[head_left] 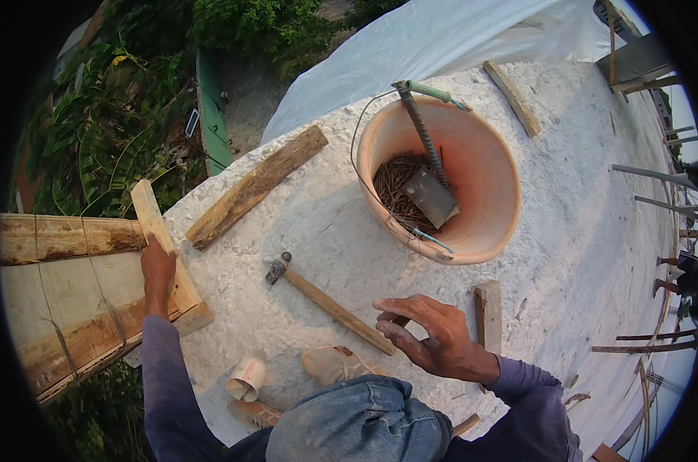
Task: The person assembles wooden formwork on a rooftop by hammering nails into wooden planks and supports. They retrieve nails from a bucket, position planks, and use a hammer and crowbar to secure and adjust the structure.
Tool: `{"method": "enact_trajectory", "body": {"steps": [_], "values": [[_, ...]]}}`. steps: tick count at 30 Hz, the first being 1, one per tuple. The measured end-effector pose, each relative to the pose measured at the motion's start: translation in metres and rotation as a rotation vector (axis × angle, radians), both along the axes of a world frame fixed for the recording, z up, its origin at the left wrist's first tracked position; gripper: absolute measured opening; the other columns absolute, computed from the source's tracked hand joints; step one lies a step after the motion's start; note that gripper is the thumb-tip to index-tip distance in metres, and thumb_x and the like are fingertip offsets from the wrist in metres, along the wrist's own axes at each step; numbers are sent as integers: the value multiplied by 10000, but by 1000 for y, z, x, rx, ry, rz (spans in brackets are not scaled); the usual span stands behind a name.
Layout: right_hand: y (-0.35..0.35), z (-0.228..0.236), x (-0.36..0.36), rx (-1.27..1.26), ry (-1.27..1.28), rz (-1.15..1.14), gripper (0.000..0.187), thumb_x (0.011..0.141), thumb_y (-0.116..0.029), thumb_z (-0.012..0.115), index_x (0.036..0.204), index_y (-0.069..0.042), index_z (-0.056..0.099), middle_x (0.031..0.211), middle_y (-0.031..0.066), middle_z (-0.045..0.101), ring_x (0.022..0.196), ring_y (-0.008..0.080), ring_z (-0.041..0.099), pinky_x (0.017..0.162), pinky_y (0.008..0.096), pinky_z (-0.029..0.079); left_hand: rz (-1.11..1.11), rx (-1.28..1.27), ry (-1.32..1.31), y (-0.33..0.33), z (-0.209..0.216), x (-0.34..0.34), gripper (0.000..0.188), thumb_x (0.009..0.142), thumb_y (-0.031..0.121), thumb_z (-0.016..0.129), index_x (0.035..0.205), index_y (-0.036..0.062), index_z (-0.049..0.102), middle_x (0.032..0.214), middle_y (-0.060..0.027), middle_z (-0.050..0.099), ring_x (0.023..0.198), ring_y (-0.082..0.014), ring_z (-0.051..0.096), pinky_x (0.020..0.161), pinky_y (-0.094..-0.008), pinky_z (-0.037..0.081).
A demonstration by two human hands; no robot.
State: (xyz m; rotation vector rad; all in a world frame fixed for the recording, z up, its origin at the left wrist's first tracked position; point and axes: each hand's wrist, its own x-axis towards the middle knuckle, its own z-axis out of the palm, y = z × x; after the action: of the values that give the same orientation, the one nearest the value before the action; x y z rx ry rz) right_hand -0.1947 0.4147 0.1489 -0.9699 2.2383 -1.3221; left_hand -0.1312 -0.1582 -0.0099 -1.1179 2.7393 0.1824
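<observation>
My left hand (158,276) grips a short pale wooden batten (155,212), its fingers bent over the edge. The batten lies across the ends of the wooden formwork boards (72,239) at the left edge of the slab. My right hand (434,336) hovers above the slab, thumb and forefinger apart, and I see nothing held there; its other fingers are partly hidden. Just left of that hand lies a hammer (330,300) with a wooden handle and a dark metal head. Beyond it stands an orange bucket (484,192) holding many rusty nails (399,185), a ridged metal bar (422,127) and a flat grey block (431,197).
Loose wood pieces lie on the rough white slab (580,254): a plank (257,185), a narrow strip (512,98) and a block (487,316). A small pale cup (247,379) is beside my shoes. White sheeting (349,69) covers the far edge; plants grow below left.
</observation>
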Motion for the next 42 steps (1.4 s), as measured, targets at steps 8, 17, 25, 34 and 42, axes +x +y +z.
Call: {"method": "enact_trajectory", "body": {"steps": [8,17,25,34,42], "values": [[-8,-5,-194,560,277,-134,223,976,-121,667,1154,-43,776,1122,157,781,979,341,753,921,454,574,-6,4,40,2,1,0,813,852,131,866,1500,-131,453,1160,-338,721,1076,-459,727,891,-486,603],[-29,-104,-223,645,352,87,200,950,-108,640,1069,-54,792,972,209,771,931,397,753,856,510,599,31,33,63,8,5,2,821,855,109,861,1526,-112,443,1174,-319,727,1090,-436,733,901,-468,608],[-26,-117,-215,668,300,-2,216,976,-139,627,1121,-78,774,1004,200,771,937,393,753,868,511,588,7,-4,54,1,-1,1,871,823,123,891,1534,-96,438,1163,-328,725,1094,-453,728,907,-478,611],[-24,-119,-206,636,448,92,225,940,-100,622,1105,-74,774,883,213,754,816,386,760,743,507,598,56,-12,-12,7,4,-3,923,810,155,906,1545,-108,414,1186,-310,728,1099,-443,729,905,-477,604],[-29,-119,-210,703,476,124,182,947,-113,616,1064,-64,746,894,204,755,828,391,757,763,496,599,48,-20,6,4,-1,1,892,832,138,893,1559,-73,421,1193,-324,719,1094,-452,730,901,-492,616]]}}
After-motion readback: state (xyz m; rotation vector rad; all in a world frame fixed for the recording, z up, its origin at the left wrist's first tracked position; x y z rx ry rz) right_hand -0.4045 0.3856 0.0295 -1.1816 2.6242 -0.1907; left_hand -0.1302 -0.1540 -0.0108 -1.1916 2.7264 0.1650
